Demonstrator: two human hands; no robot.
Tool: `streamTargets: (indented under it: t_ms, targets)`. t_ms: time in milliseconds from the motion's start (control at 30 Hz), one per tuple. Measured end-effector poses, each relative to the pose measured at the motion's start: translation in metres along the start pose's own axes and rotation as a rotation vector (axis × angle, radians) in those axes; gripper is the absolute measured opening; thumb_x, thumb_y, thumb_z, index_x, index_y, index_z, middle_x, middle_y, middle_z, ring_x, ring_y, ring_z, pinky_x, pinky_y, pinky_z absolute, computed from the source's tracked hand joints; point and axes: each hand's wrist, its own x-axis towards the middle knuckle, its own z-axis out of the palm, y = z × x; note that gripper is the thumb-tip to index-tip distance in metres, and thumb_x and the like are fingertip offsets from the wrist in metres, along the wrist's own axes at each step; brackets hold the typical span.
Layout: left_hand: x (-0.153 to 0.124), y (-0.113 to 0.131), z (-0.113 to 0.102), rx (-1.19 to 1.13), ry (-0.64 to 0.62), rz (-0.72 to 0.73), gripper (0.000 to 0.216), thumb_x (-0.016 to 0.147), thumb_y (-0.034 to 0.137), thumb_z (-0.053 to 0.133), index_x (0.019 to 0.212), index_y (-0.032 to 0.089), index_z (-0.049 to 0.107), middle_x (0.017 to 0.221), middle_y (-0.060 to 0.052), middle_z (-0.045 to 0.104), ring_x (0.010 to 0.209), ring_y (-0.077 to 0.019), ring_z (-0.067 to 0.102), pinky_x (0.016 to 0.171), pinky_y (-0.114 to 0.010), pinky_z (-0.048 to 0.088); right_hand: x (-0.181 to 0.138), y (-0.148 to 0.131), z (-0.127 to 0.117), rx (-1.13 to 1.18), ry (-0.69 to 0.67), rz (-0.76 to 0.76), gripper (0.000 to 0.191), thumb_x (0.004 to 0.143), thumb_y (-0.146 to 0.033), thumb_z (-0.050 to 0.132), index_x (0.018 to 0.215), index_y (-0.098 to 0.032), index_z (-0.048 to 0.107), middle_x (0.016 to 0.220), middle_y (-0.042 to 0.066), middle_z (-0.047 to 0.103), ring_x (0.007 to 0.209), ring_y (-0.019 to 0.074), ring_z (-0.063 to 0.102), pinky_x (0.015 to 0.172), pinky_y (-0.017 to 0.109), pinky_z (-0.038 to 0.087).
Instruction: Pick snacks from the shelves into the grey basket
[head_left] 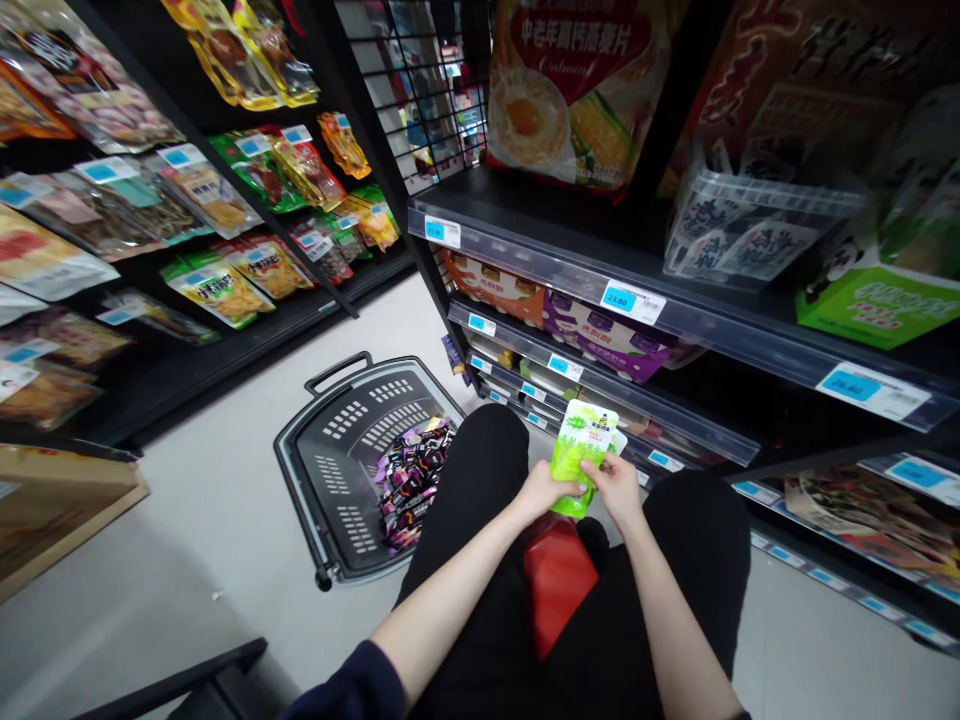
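Packet (568, 455): green and white, between the knees (491, 450)
Left hand (551, 489): clamped on its left edge, thumb across front
Right hand (618, 488): clamped on its right edge, thumb likewise
Price tag (632, 301): "23.80", on shelf (525, 262) edge
Bag (577, 105): "Oatmeal", same shelf

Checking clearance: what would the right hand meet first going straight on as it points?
The right hand would first meet the green pouch it touches; beyond that, probably a lower shelf, though depth is unclear.
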Motion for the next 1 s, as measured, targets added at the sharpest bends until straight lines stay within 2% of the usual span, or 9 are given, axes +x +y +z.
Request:
streamTargets:
  t_ms: [133,267,433,567,667,767,833,933,1000]
  targets:
    - [-0.003,0.002,0.003,-0.026,-0.067,-0.027,0.034,0.051,0.031,0.077,0.077,0.01,0.069,0.065,-0.003,0.068,0.06,-0.0169,0.062,0.058,-0.027,0.048,0.001,0.001,-0.003,0.003,0.006,0.015,0.033,0.055,-0.045,0.076,0.073,-0.018,0.067,0.064,0.002,0.069,0.053,0.0181,0.06,0.052,0.031,0.049]
    - [-0.007,0.003,0.005,-0.017,-0.149,-0.063,0.033,0.05,0.032,0.079,0.072,0.009,0.069,0.06,-0.004,0.067,0.053,-0.0161,0.06,0.051,-0.026,0.047,0.002,0.0,-0.01,-0.025,0.015,0.041,0.035,0.051,-0.042,0.079,0.073,-0.016,0.07,0.068,0.006,0.072,0.059,0.0227,0.064,0.059,0.036,0.052]
    - [-0.01,0.004,0.006,0.001,-0.219,-0.062,0.037,0.049,0.034,0.08,0.075,0.01,0.069,0.061,-0.003,0.067,0.052,-0.014,0.06,0.051,-0.024,0.048,0.002,0.0,-0.014,-0.059,0.076,0.056,0.035,0.051,-0.043,0.079,0.071,-0.016,0.072,0.068,0.007,0.073,0.06,0.0253,0.065,0.06,0.038,0.052]
    - [-0.009,0.003,0.008,0.009,-0.213,-0.063,0.038,0.052,0.038,0.077,0.074,0.009,0.068,0.058,-0.005,0.066,0.047,-0.0161,0.059,0.046,-0.027,0.047,0.004,0.005,-0.013,-0.084,0.143,0.049,0.035,0.05,-0.044,0.078,0.07,-0.016,0.072,0.07,0.008,0.073,0.064,0.0267,0.066,0.061,0.038,0.052]
    - [-0.008,0.003,0.009,0.014,-0.154,0.0,0.034,0.054,0.035,0.077,0.072,0.009,0.066,0.061,-0.005,0.065,0.052,-0.0171,0.06,0.052,-0.028,0.048,0.007,0.009,-0.013,-0.098,0.183,0.041,0.037,0.051,-0.046,0.077,0.071,-0.015,0.071,0.072,0.009,0.073,0.067,0.0272,0.067,0.061,0.037,0.052]
    - [-0.006,0.006,0.007,0.003,-0.061,0.123,0.038,0.055,0.031,0.076,0.086,0.011,0.065,0.08,-0.004,0.067,0.074,-0.0179,0.062,0.07,-0.027,0.048,0.008,0.01,-0.012,-0.115,0.213,0.035,0.039,0.053,-0.047,0.075,0.073,-0.014,0.07,0.072,0.009,0.073,0.068,0.0274,0.066,0.061,0.037,0.051]
    - [-0.006,0.007,0.007,-0.03,-0.04,0.19,0.055,0.059,0.029,0.074,0.108,0.014,0.057,0.092,-0.004,0.066,0.083,-0.0176,0.06,0.076,-0.027,0.047,0.006,0.007,-0.01,-0.16,0.241,0.029,0.039,0.053,-0.046,0.075,0.074,-0.014,0.069,0.071,0.009,0.073,0.068,0.0274,0.066,0.061,0.036,0.05]
    - [-0.006,0.007,0.01,-0.106,-0.053,0.215,0.085,0.059,0.024,0.074,0.133,0.017,0.033,0.091,-0.005,0.066,0.076,-0.0169,0.061,0.073,-0.029,0.048,0.0,0.0,-0.006,-0.308,0.308,-0.018,0.038,0.059,-0.048,0.071,0.079,-0.016,0.068,0.073,0.008,0.072,0.066,0.0252,0.065,0.061,0.033,0.048]
    - [-0.007,0.007,0.01,-0.136,0.009,0.216,0.085,0.055,0.021,0.077,0.13,0.013,0.038,0.088,-0.006,0.067,0.075,-0.0179,0.062,0.073,-0.03,0.048,-0.005,-0.005,-0.005,-0.367,0.376,-0.086,0.038,0.067,-0.049,0.065,0.086,-0.017,0.066,0.076,0.008,0.072,0.066,0.022,0.064,0.063,0.031,0.048]
